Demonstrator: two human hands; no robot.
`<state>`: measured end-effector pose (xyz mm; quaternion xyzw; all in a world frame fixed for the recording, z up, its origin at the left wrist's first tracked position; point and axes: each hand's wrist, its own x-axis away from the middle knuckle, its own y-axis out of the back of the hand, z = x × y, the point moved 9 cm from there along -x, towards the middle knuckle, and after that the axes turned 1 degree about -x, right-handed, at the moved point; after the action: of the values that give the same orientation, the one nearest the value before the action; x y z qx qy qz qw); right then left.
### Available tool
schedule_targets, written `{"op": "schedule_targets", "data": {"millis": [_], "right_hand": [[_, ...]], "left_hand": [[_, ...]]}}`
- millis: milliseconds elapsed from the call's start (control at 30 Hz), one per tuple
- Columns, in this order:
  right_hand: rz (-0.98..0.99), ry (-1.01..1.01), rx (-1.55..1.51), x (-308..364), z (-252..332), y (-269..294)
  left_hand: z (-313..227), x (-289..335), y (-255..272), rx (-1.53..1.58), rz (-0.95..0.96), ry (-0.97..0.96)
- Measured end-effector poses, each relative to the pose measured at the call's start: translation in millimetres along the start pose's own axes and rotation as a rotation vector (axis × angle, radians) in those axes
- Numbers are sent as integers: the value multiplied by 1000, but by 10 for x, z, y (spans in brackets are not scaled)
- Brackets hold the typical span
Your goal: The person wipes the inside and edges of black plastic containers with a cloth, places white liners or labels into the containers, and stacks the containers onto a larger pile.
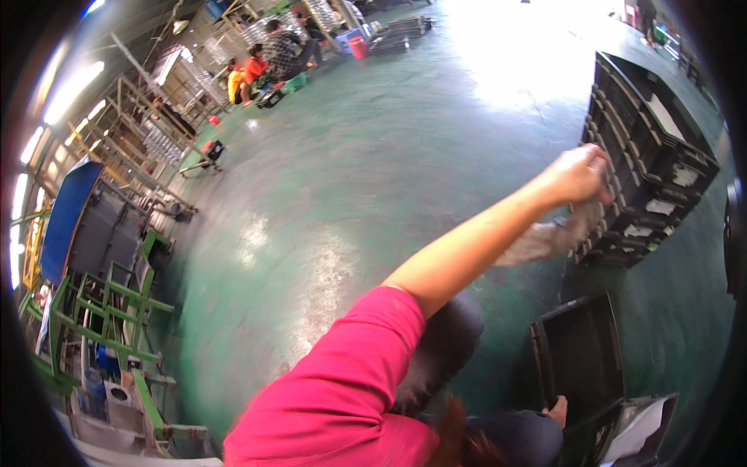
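Observation:
My left arm, in a pink sleeve, reaches across to the right. My left hand (580, 175) is closed, with a greyish rag (537, 243) trailing below it, smeared by motion. Right beside that hand rises a stack of black plastic crates (650, 156). At the lower right my right hand (557, 411) grips the edge of a black crate (580, 350), which stands tilted close to my knee; the fingers show only in part. Next to it another black crate (638, 436) holds something white and sheet-like.
Green metal frames and machinery (117, 311) line the left side, with a blue panel (70, 222) above. Far back, several people (264, 66) sit low near a red bucket (358, 47) and low dark crates (389, 43). Green painted floor (350, 171) lies between.

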<state>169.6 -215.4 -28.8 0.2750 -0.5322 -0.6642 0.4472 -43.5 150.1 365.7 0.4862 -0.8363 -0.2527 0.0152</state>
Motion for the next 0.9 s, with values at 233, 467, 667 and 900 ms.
{"op": "schedule_targets", "data": {"millis": [233, 467, 667, 900], "right_hand": [[68, 147, -945, -633, 455, 1439], [-185, -78, -493, -865, 53, 2699], [-277, -167, -791, -894, 141, 3363], [-88, 124, -1230, -1050, 550, 3470]], "left_hand": [[-909, 313, -928, 197, 523, -32], [-1062, 97, -1412, 337, 570, -169], [1092, -156, -1697, -155, 122, -378], [2752, 1020, -2585, -333, 352, 568]]}}
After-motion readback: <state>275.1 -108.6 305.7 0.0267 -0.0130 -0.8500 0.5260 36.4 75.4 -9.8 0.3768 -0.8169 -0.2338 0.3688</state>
